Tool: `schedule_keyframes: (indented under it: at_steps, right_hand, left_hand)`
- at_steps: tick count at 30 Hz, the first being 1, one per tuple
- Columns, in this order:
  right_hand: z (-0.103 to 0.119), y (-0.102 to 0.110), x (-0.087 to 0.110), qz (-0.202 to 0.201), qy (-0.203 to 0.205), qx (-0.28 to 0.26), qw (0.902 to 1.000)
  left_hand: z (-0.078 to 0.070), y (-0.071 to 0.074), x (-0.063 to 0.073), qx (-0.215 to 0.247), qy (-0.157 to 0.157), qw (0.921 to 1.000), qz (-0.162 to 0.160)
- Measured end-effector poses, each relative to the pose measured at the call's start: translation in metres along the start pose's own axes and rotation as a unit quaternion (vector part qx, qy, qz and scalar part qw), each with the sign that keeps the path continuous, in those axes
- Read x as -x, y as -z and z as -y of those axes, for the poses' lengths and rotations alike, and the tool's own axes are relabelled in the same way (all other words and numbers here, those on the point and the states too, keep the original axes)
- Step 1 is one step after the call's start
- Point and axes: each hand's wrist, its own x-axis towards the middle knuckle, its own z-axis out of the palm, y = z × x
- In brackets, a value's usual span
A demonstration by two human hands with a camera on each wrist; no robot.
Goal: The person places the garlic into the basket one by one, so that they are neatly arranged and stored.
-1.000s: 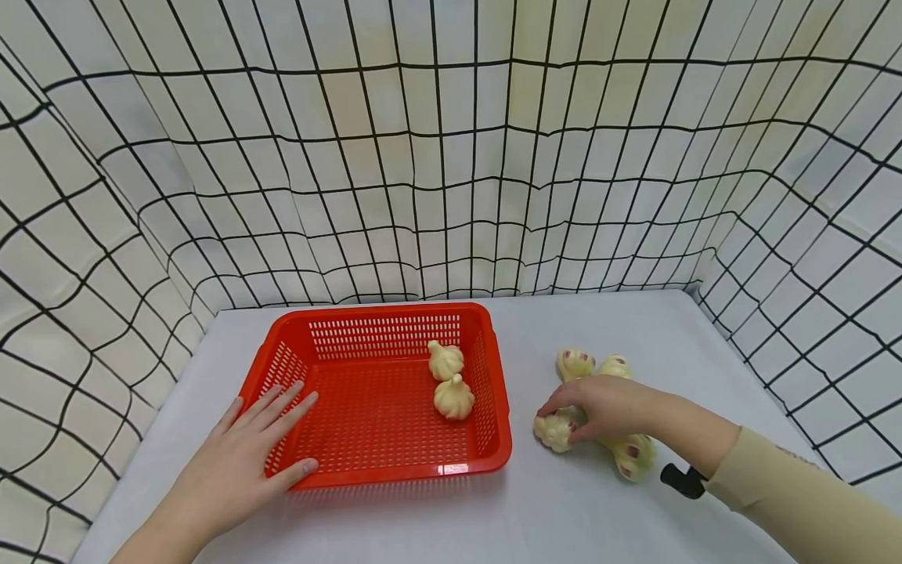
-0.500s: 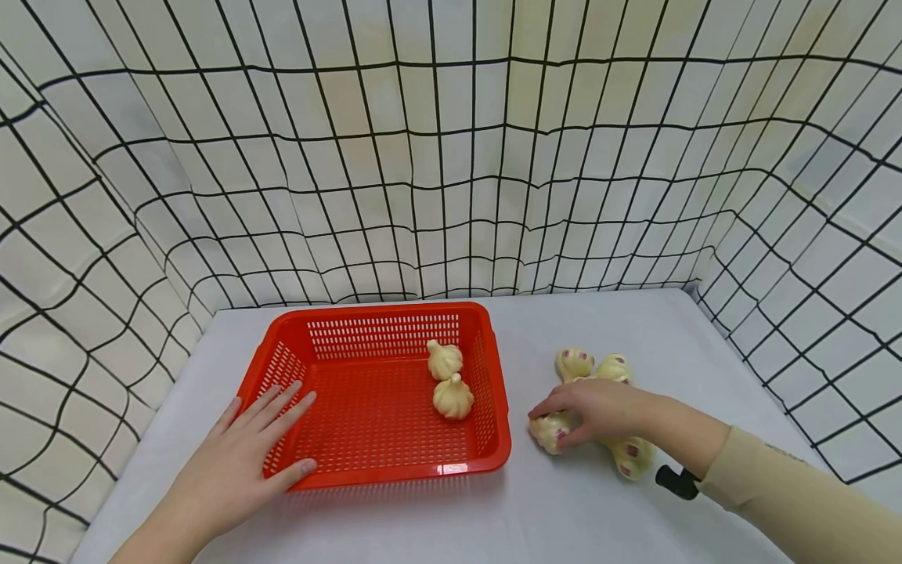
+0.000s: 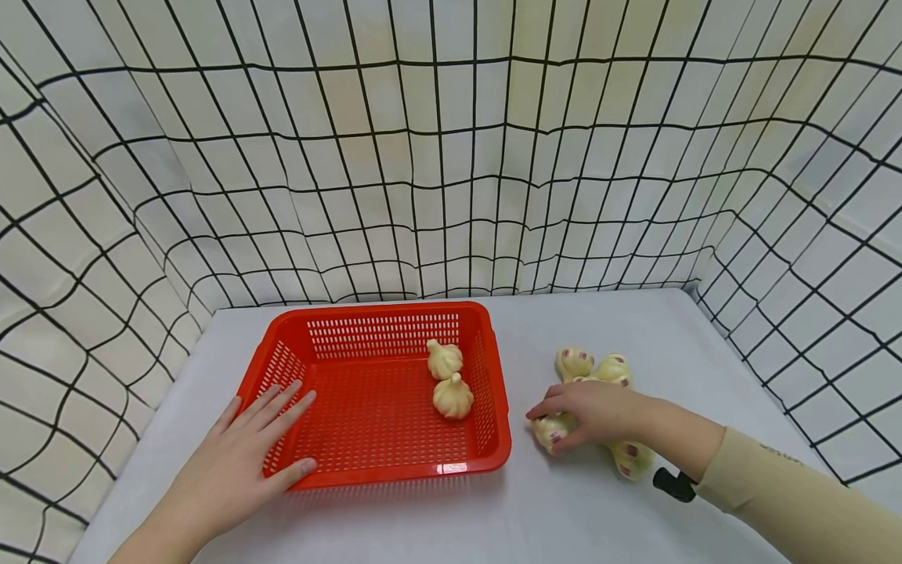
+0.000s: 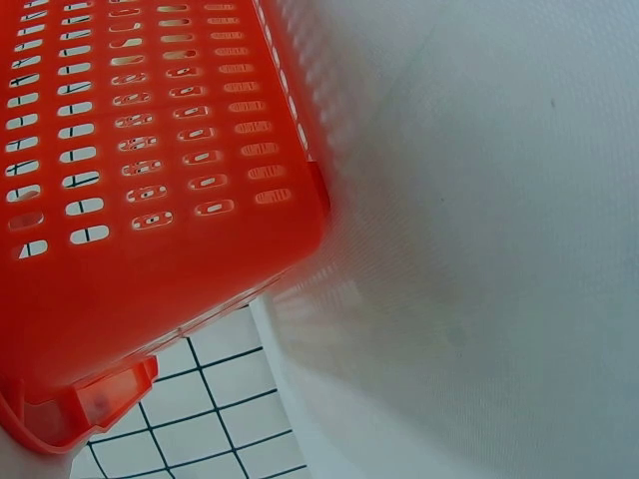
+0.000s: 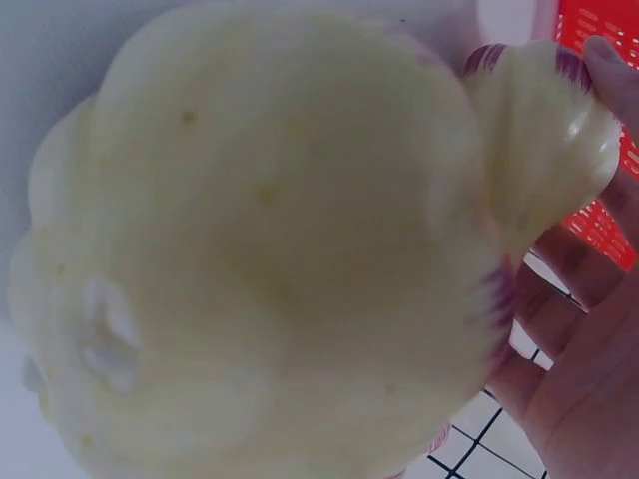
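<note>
My right hand [image 3: 599,409] grips a garlic bulb [image 3: 550,432] with purple marks, right of the red basket [image 3: 366,427]. In the right wrist view, thumb and fingers pinch this bulb [image 5: 539,140]. A second, large-looking garlic bulb [image 5: 270,230] fills much of that view. Other purple-marked bulbs lie around the hand, such as one [image 3: 575,364] behind it and one [image 3: 632,460] in front; the hand partly hides some. My left hand [image 3: 236,466] rests spread on the basket's left rim. Two plain cream garlic bulbs [image 3: 453,398] sit inside at the basket's right end.
A white cloth-covered table [image 3: 543,509] carries everything. Black netting [image 3: 451,188] over white sheets walls the back and both sides. A small black object [image 3: 674,485] shows by the right sleeve. In the left wrist view, the basket's slotted side [image 4: 160,259] stands over the white surface.
My right hand has shifted slightly left toward the basket, and the gripped garlic bulb has moved a little with it. The left hand and the basket stay put.
</note>
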Motion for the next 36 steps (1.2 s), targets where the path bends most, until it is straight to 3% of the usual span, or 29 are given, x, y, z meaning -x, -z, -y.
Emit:
schedule_keyframes:
  at_steps: [5, 12, 20, 36]
  right_hand:
    - [0.001, 0.000, 0.000, 0.002, -0.005, 0.010, 0.9999]
    - [0.001, 0.003, 0.000, -0.008, 0.018, 0.021, 0.9996]
    - [0.000, 0.005, 0.002, -0.011, -0.008, 0.037, 0.9992]
    - [-0.007, 0.011, 0.011, -0.037, 0.004, -0.024, 0.9990]
  left_hand:
    - [0.000, 0.000, 0.000, -0.002, -0.001, 1.0000, 0.001]
    - [0.000, 0.001, -0.001, -0.002, 0.003, 1.0000, 0.006]
    - [-0.001, 0.001, -0.001, -0.003, 0.001, 1.0000, 0.001]
    - [-0.001, 0.001, -0.001, -0.001, 0.002, 1.0000, 0.001]
